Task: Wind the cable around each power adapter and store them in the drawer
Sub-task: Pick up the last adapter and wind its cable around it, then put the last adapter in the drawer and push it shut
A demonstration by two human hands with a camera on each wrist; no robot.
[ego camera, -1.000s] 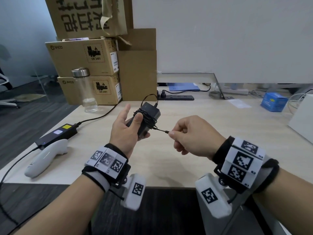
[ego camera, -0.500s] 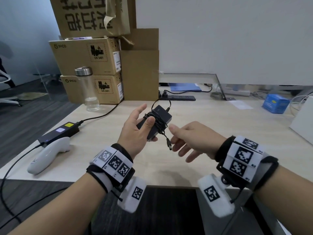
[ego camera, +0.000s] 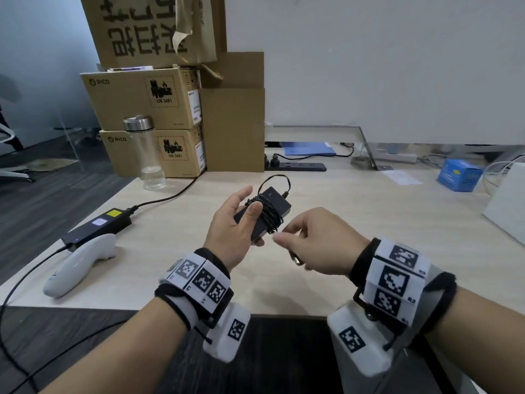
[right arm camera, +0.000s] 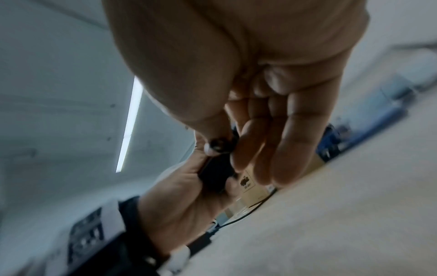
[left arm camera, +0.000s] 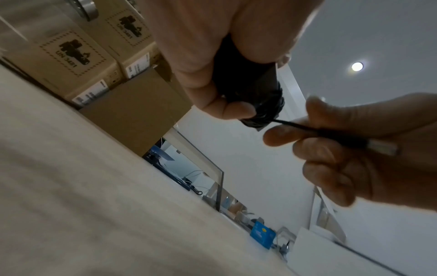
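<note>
The right hand is nearest the camera. Its thumb and forefinger pinch the free end of the cable just short of the metal plug; the other fingers are loosely curled. The left hand holds the adapter above the desk, fingers under the body and the thumb pressing on top beside the coil.

Step in hand: winding of this adapter appears almost complete. Only a short tail runs from the coil to the right hand.

Next move, as judged: lay the last tail round the body and tuck the plug under a turn, keeping the left thumb on the coil so the turns do not loosen. Then carry the unit to the drawer; no drawer can be made out in these views.

Condition of the adapter: a black rectangular block, held tilted, with several tight, somewhat uneven turns of thin black cable round its middle. A small loop of cable stands clear at the far end.

Further left, a second adapter lies flat on the desk with its cables still unwound, one trailing off the near edge. A white controller lies touching or just beside it. Beyond stand a bottle and stacked boxes.
</note>
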